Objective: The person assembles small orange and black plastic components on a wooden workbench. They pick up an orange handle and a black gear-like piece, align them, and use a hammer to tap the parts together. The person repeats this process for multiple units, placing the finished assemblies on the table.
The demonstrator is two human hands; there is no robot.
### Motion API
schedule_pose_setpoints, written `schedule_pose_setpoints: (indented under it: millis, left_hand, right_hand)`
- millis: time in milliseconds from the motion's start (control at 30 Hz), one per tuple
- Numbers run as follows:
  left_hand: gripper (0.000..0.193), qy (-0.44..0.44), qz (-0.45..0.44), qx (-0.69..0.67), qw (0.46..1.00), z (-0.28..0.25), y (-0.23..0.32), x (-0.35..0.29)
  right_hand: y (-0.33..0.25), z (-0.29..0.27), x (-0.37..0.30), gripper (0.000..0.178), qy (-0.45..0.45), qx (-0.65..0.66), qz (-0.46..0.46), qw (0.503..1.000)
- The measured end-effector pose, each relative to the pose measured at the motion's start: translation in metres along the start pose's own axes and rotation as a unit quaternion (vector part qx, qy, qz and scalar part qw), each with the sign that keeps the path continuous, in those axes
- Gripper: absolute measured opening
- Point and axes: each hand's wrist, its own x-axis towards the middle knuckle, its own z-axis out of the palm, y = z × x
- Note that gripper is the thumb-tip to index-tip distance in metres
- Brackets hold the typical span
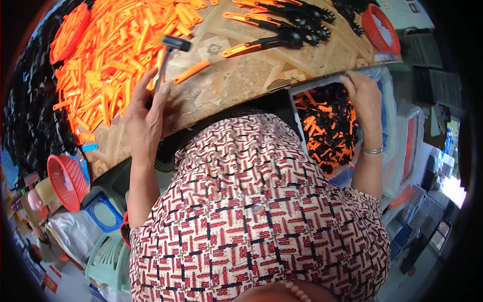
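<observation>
My left hand (144, 113) is closed round the thin shaft of a hammer-like tool (176, 43). The tool's black head stands above the table, next to a heap of orange plastic handles (113, 60). One loose orange handle (191, 71) lies just right of that tool. Over on the right, my right hand (366, 95) hangs above the rim of a bin, its fingers loosely bent and apart, nothing visible in them. Black and orange plastic pieces (327, 126) fill the bin. Black kitchen utensils with orange handles (287, 38) lie in a row at the back of the table.
The patterned tabletop (236, 75) has its front edge close to my body. Red baskets stand at the back left (70, 32), back right (380, 29) and lower left (67, 182). A pale green plastic chair (108, 259) is at the lower left. Stacked clear-wrapped containers (408, 136) flank the bin.
</observation>
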Motion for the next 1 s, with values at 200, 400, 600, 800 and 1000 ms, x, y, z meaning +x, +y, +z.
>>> schedule_pose_setpoints:
  millis: [200,400,600,800,1000]
  left_hand:
    - [0.026,-0.03,0.122,0.094,0.988,0.015,0.014,0.026]
    - [0.022,-0.013,0.185,0.178,0.966,0.029,0.021,0.023]
    - [0.019,-0.029,0.028,0.067,0.997,0.021,0.023,0.023]
    - [0.019,-0.061,0.027,-0.106,0.992,0.015,0.021,0.035]
    - [0.019,-0.116,0.008,-0.149,0.982,0.008,0.035,0.035]
  right_hand:
    - [-0.108,0.006,0.07,0.02,0.228,-0.019,-0.243,0.943]
    - [-0.123,0.025,0.096,0.023,0.246,-0.045,-0.293,0.923]
    - [-0.148,0.018,0.116,0.021,0.284,0.007,-0.299,0.911]
    - [-0.167,0.006,0.145,0.022,0.257,-0.008,-0.31,0.915]
    - [-0.157,-0.003,0.111,0.009,0.23,0.011,-0.333,0.915]
